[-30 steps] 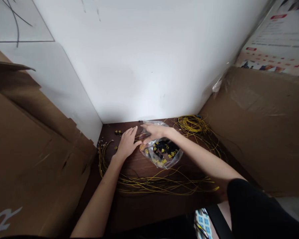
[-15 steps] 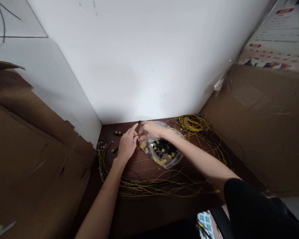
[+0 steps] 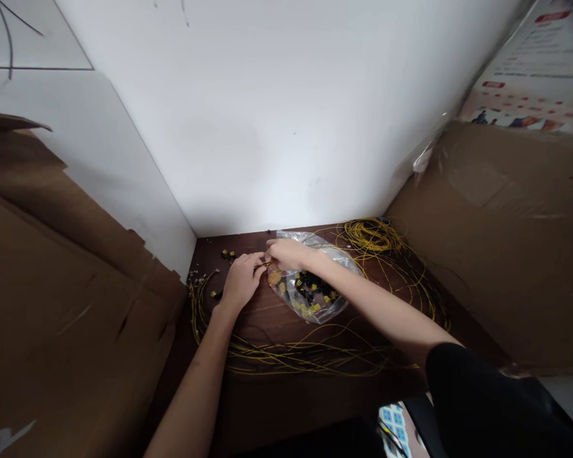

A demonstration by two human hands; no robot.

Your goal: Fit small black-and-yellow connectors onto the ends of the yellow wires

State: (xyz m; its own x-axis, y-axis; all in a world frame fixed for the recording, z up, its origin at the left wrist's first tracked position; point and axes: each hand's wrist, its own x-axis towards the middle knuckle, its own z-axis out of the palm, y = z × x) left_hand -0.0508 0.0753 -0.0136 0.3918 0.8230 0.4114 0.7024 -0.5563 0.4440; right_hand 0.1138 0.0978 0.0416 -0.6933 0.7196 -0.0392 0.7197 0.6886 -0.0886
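My left hand and my right hand meet over the table near the white wall. Between their closed fingertips runs a short stretch of thin wires, dark and yellowish; its ends are hidden by the fingers. Under my right wrist lies a clear plastic bag holding many small black and yellow connectors. A few more black and yellow connectors lie on the table just beyond my left hand, and another connector sits to its left.
Long yellow and black wires stretch across the table's front part. A coil of yellow wire lies at the back right. Cardboard boxes stand left and right. White scraps lie by the left edge.
My left fingers, stretched upward before, have bent down and closed on the wires. My right hand has lowered slightly, its fingers drawn together in a pinch.
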